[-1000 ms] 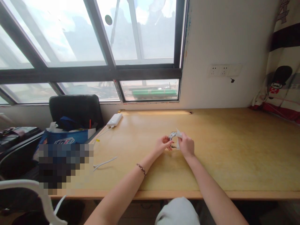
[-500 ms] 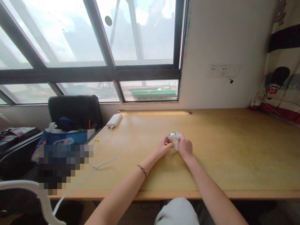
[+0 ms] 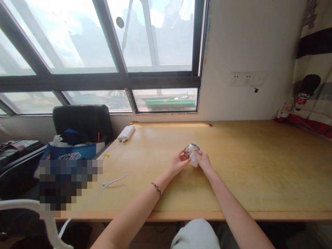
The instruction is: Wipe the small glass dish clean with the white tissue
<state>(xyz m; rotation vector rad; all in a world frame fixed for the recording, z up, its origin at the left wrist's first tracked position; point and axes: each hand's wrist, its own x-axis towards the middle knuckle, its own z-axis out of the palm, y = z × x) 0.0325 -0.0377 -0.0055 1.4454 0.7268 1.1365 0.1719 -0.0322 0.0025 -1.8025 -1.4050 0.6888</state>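
Above the wooden table (image 3: 254, 166), my left hand (image 3: 180, 162) is closed around one side of a pair of thin, dark-rimmed glasses (image 3: 187, 151). Clear, shiny parts show between the rims. My right hand (image 3: 204, 160) pinches a white tissue (image 3: 193, 159) against the glasses from the other side. The tissue's loose end hangs down between the two hands. Some of the glasses is hidden behind the fingers and the tissue.
A white power bank (image 3: 126, 133) with a cable plugged in lies by the table's left edge. Nearer me is a white cable end (image 3: 115, 180). A blue bag (image 3: 75, 152) sits on a black chair (image 3: 83, 119) at left. White tubing (image 3: 24, 204) curves at lower left.
My right hand has shifted slightly left and down, bringing the tissue over the middle of the glasses. The glasses have turned so that more of the rim shows on top.
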